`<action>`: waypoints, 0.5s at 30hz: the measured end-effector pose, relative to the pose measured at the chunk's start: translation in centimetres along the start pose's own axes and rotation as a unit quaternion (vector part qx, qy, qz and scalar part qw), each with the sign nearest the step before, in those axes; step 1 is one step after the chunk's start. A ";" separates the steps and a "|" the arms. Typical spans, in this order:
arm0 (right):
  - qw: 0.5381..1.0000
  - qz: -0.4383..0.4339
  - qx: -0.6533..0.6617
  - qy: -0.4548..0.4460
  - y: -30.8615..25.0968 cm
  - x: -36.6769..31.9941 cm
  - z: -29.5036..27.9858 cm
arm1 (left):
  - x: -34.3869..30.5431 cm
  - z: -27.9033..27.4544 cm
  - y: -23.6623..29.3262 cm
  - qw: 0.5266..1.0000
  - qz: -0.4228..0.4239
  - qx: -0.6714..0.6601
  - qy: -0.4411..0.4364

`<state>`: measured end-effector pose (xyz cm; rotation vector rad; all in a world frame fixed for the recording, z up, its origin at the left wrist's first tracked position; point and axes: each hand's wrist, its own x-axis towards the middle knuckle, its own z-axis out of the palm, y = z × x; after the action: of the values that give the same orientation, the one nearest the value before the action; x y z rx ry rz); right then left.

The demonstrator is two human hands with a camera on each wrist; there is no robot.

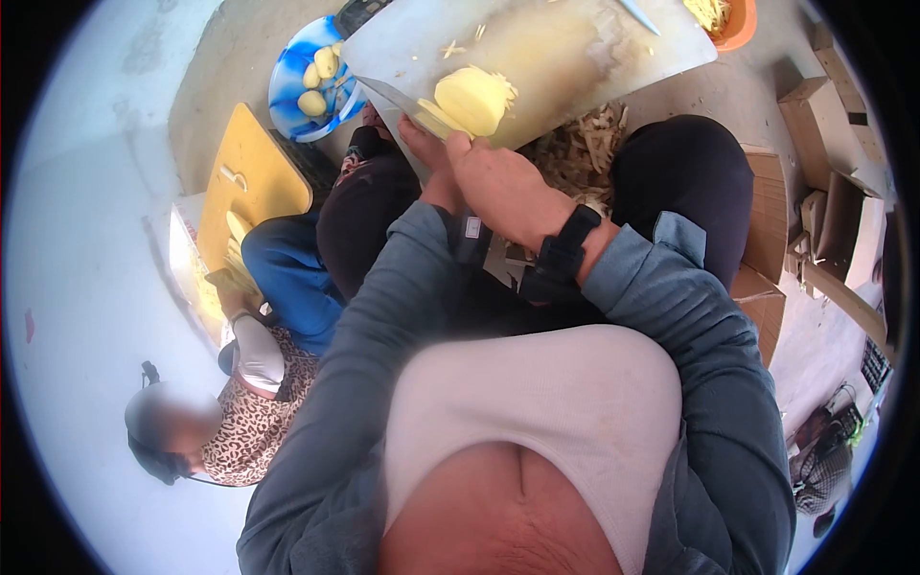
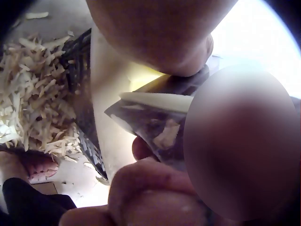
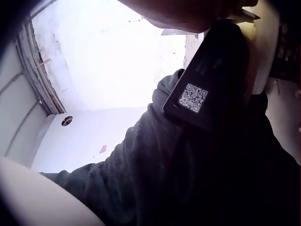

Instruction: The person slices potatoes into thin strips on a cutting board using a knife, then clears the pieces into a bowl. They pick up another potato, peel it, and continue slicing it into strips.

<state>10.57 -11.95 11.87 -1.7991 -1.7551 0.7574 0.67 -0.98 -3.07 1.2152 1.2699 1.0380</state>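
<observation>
head, step: slicing, i judge; my right hand (image 1: pixel 503 187) curls its fingers over the potato (image 1: pixel 471 99), and my left hand (image 1: pixel 422 142) grips the knife (image 1: pixel 391 96) just beside it.
head, place: the potato sits on the white cutting board (image 1: pixel 585 53), near its close edge.
head, look: peeled, pale yellow, part-cut into thin slices.
left wrist, blade: a pale slice (image 2: pixel 157 101) clings to the dark steel; cut strips (image 2: pixel 33 94) lie heaped beside the board.
right wrist: only my sleeve (image 3: pixel 188 179) and a wrist camera (image 3: pixel 207 89) show; i cannot tell the grip here.
next move: calls for fingertips tucked clear of the edge.
</observation>
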 end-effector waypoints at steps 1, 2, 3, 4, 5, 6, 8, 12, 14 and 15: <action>1.000 0.000 0.000 -0.001 0.0 -0.1 0.0 | 0.1 0.2 0.1 1.000 -0.001 -0.006 0.018; 1.000 0.002 0.003 -0.001 0.0 -0.2 -0.1 | 0.2 0.4 0.1 0.999 -0.001 -0.011 0.033; 1.000 0.004 0.005 -0.002 0.0 -0.2 -0.1 | 0.3 0.5 0.2 0.999 0.001 -0.013 0.047; 1.000 0.003 0.004 -0.005 -0.1 -0.1 -0.1 | 0.4 0.7 0.2 0.998 0.001 -0.016 0.059; 1.000 0.005 0.001 -0.005 -0.1 0.0 -0.1 | 0.4 0.8 0.2 0.997 0.003 -0.015 0.070; 1.000 0.008 -0.001 -0.005 -0.1 0.0 0.0 | 0.5 0.9 0.3 0.997 0.004 -0.016 0.080; 1.000 0.023 -0.003 -0.018 -0.3 0.1 -0.1 | 0.5 1.2 0.3 0.995 0.007 -0.012 0.097; 0.999 0.033 -0.002 -0.023 0.2 1.0 0.5 | 0.4 1.6 0.6 0.992 0.013 -0.005 0.124; 0.999 0.029 -0.009 -0.027 0.4 1.3 0.5 | 0.4 1.7 0.7 0.990 0.018 0.001 0.140; 0.999 0.026 -0.017 -0.031 0.4 1.4 0.5 | 0.5 1.9 0.8 0.989 0.019 0.004 0.146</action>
<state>10.48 -10.59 11.17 -1.8683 -1.7781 0.8171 2.62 -0.56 -2.46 1.1241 1.4798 1.2747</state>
